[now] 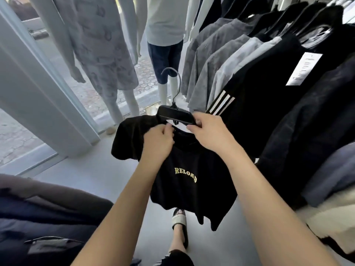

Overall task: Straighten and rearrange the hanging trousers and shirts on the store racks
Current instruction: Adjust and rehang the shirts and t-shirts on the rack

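1. Black cotton T-shirt with yellow "RELOAD" print (192, 181) is off the rack, held in front of the hanging row.
2. Left hand (157, 144) pinches the collar; right hand (209, 131) grips the black plastic hanger (173, 114).
3. Advice: seat both shoulders evenly before rehanging.
4. Count: one hanger in hand, one shirt, two white mannequins (132, 100).

Bright daylight through the window (23, 104) at left; pale, washed-out glare there, motion blur on the hanging shirts (269, 54) upper right, wide-angle bending at edges
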A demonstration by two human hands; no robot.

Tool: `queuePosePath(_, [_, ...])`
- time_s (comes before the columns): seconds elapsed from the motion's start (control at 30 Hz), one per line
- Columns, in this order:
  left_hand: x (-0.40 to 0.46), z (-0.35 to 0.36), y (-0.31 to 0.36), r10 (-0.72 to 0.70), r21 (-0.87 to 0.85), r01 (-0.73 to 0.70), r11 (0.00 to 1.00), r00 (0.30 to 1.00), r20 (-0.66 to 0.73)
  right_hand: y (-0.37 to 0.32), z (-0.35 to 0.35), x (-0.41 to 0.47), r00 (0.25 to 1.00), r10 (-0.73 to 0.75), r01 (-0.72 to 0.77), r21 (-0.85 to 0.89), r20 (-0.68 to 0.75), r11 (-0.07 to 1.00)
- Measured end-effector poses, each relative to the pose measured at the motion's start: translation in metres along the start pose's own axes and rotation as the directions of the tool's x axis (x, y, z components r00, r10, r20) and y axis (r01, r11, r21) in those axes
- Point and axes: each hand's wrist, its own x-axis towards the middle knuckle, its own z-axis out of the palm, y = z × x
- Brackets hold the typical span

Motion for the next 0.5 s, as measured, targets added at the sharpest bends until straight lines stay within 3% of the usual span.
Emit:
queuePosePath(0.07, [-0.008, 0.012, 0.004, -0.115, -0.074, 0.129, 0.989, 0.979, 0.169, 0.004, 0.015, -0.005, 0.998, 0.069, -0.068, 0.037, -0.002, 0.997])
queuePosePath(0.13, [-0.013, 0.019, 0.007, -0.171, -0.094, 0.194, 0.976, 0.962, 0.215, 0.005, 0.024, -0.015, 0.996, 0.084, -0.087, 0.113, 0.033, 0.990])
queuePosePath(0.27, [-0.018, 0.022, 0.003, -0.271, -0.117, 0.296, 0.948, 0.944, 0.191, 0.005, 0.039, -0.027, 0.979, 0.084, -0.129, 0.245, 0.185, 0.961])
queuePosePath(0.4, [-0.019, 0.009, -0.010, -0.284, -0.103, 0.300, 0.948, 0.948, 0.144, 0.012, 0.046, -0.031, 0.939, 0.073, -0.231, 0.459, 0.336, 0.858])
queuePosePath(0.5, [-0.017, -0.007, -0.016, -0.287, -0.055, 0.294, 0.954, 0.952, 0.110, 0.014, 0.039, -0.033, 0.896, 0.053, -0.303, 0.520, 0.440, 0.799])
